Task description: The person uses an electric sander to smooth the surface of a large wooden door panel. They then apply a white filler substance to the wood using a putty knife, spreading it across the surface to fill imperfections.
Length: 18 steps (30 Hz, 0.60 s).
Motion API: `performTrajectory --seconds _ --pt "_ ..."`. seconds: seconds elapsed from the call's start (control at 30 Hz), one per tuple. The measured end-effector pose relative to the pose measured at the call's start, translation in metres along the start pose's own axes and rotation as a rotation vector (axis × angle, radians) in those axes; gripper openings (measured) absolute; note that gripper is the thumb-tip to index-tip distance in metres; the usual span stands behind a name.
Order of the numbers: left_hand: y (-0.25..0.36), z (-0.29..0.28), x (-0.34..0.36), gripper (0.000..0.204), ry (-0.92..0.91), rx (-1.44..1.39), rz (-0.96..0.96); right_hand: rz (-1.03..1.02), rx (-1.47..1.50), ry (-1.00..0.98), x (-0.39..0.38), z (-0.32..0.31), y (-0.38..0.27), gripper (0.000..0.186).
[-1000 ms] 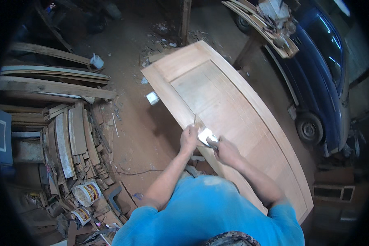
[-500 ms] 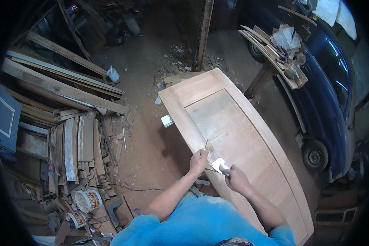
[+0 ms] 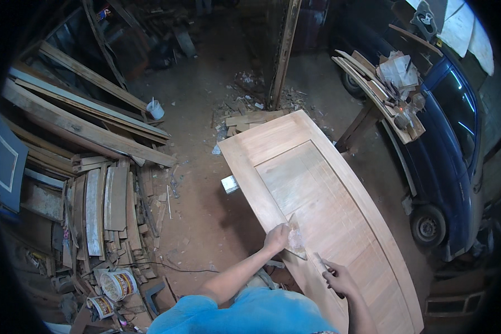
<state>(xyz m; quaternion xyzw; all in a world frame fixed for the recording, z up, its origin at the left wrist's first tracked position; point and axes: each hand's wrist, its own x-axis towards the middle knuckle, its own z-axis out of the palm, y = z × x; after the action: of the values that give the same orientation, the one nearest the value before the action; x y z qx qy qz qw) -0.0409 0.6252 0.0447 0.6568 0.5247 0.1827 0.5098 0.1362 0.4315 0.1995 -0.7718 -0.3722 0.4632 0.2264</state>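
A pale wooden panelled door (image 3: 265, 127) lies flat in front of me, its long side running down to the right. My left hand (image 3: 276, 238) grips the edge of a small pointed board (image 3: 295, 240) smeared with whitish paste, held over the door's left side. Closed round the dark handle of a putty knife (image 3: 319, 261) is my right hand (image 3: 341, 280), just right of the board. The knife's pale blade points up and left, close above the door's frame; whether it touches the wood I cannot tell.
A post (image 3: 282, 61) rises beyond the door. To the right, a stand (image 3: 367, 83) holds papers and tools, beside a dark blue car (image 3: 448, 161). Stacked planks (image 3: 94, 122) and scrap boards (image 3: 115, 200) fill the left, with an open bucket (image 3: 118, 284) near them.
My right hand has drawn the putty knife off the board, down and to the right, and its blade now shows edge-on. The paste board has turned and shifted slightly down.
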Motion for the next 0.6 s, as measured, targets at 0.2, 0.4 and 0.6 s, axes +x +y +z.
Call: performTrajectory --seconds 0.2,0.4,0.6 --pt "-0.031 0.041 -0.001 0.052 -0.155 0.042 0.096 0.236 0.566 0.057 -0.021 0.002 0.046 0.017" --pt "-0.015 0.062 -0.035 0.04 -0.362 0.163 0.075 0.245 0.721 0.158 -0.06 0.003 0.095 0.019" --pt "-0.033 0.109 -0.058 0.029 -0.283 0.282 0.401 0.259 0.829 0.251 -0.107 -0.019 0.144 0.021"
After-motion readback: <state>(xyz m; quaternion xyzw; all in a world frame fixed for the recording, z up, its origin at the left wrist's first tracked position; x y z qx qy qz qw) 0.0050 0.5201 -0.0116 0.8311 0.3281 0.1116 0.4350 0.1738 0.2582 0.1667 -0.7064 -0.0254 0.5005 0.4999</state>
